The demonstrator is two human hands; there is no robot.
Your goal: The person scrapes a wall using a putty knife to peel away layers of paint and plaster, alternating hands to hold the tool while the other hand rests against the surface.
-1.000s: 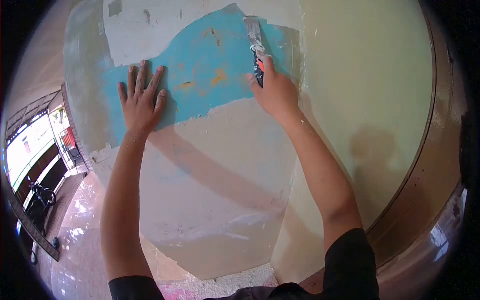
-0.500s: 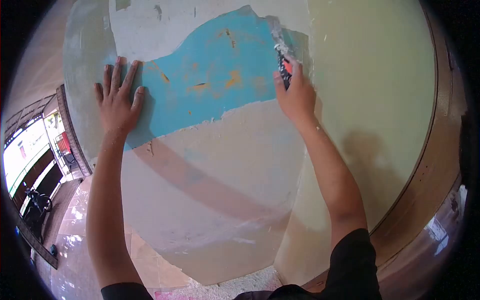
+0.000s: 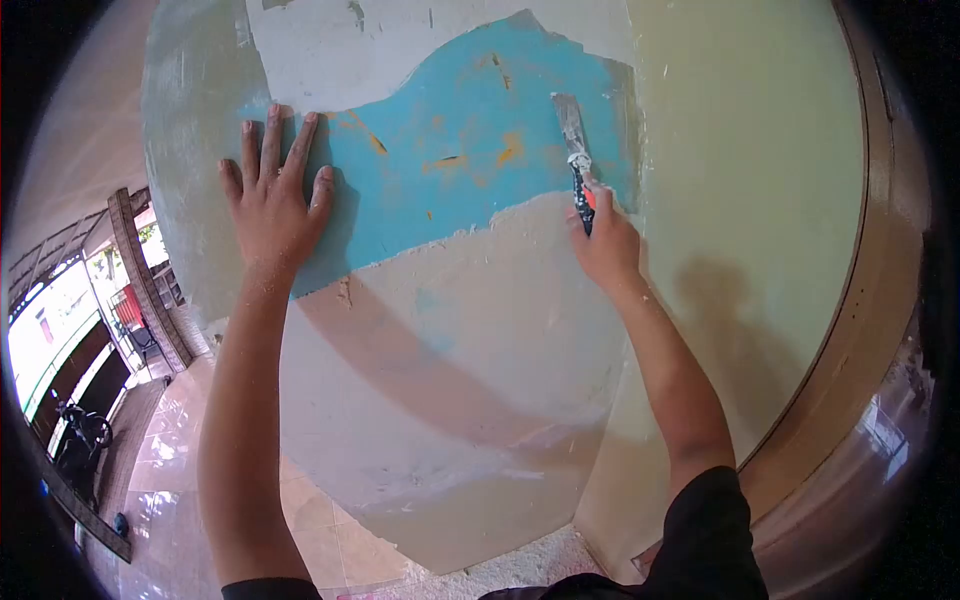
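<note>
My right hand [image 3: 608, 242] is closed around the black and red handle of a putty knife [image 3: 569, 124]. Its metal blade points up against the right part of a blue patch [image 3: 450, 180] on the wall, and whitish residue clings where blade meets handle. To the left, my left hand [image 3: 272, 212] lies flat on the wall with fingers spread, at the left end of the blue patch. Whitish coating [image 3: 340, 60] borders the blue above, and a beige layer [image 3: 450, 330] with a ragged edge borders it below. Orange-brown marks and scratches show on the blue.
A pale green wall [image 3: 750, 130] meets this one at a corner on the right, beside a brown frame [image 3: 835, 380]. White debris [image 3: 520, 578] lies on the floor at the wall's foot. At far left, beyond tiled floor [image 3: 160, 490], a motorcycle [image 3: 80, 440] stands by an opening.
My right hand has brought the putty knife down from the blue patch's upper right edge. My left hand stays spread on the wall. The whole view has shifted slightly.
</note>
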